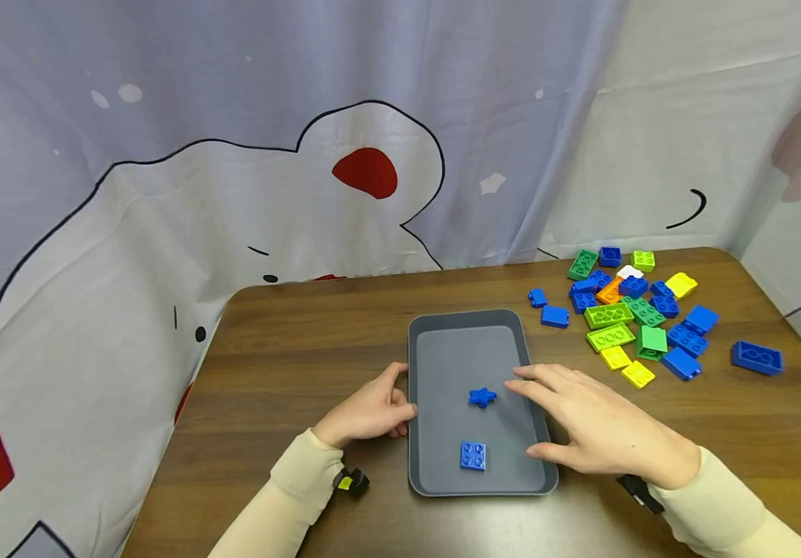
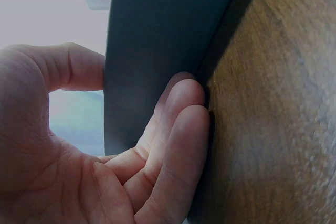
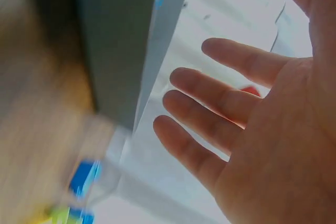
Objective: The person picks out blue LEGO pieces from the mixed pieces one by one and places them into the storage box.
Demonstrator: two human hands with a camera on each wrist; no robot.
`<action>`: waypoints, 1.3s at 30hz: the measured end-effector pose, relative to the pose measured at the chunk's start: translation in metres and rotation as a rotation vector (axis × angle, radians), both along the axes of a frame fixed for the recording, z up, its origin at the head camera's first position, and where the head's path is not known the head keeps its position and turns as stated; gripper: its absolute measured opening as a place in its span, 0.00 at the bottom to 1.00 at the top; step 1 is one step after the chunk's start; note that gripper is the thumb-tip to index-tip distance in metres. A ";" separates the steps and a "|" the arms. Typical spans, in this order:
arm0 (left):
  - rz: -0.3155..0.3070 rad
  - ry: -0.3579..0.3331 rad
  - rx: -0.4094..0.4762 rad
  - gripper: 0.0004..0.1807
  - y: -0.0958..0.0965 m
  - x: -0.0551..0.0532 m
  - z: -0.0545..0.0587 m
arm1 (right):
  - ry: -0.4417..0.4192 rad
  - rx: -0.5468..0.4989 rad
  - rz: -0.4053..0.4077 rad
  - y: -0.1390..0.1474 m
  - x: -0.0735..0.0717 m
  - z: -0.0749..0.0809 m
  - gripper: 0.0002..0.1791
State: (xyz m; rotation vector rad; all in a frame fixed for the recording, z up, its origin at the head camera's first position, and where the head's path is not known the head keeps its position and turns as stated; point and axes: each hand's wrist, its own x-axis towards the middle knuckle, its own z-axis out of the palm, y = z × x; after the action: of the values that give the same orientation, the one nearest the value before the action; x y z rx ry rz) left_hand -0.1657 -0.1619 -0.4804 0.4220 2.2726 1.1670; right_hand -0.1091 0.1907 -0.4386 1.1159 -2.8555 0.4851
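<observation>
The wooden tabletop [image 1: 288,325] carries everything; its near edge is cut off in the head view, so how close the work lies to it cannot be told. Toward its far right corner lies a spread of loose building bricks [image 1: 643,311], some overlapping, so a full count is uncertain; in the right wrist view a few bricks are too blurred to match. Left of that spread stands the gray tray [image 1: 470,341], part of its right wall hidden by the right hand [image 1: 585,422]. That hand hangs over the tray's right side, fingers spread apart and holding nothing. The left hand [image 1: 372,403] pinches the tray's left wall, thumb over the rim and fingers against the outside; the thumb tip is hidden in the left wrist view. The step in hand seems to be steadying the tray with the right hand free above it. A grip on the right wall would call for lowering that hand to match the left; picking up a piece would call for thumb and fingers closing together. Near the tray's near end lies a square blue brick [image 1: 473,456] with four studs, and about mid-tray a blue star-shaped piece [image 1: 482,397], its underside out of sight.
</observation>
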 end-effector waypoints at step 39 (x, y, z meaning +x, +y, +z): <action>0.008 0.001 0.001 0.43 -0.001 0.001 0.000 | 0.074 0.218 -0.632 0.244 -0.039 -0.064 0.44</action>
State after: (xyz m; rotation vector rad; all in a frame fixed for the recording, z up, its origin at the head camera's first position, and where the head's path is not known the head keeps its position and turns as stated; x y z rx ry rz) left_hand -0.1644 -0.1627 -0.4808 0.4142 2.2763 1.1718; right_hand -0.1480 0.4347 -0.5026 0.1870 -3.0116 0.0920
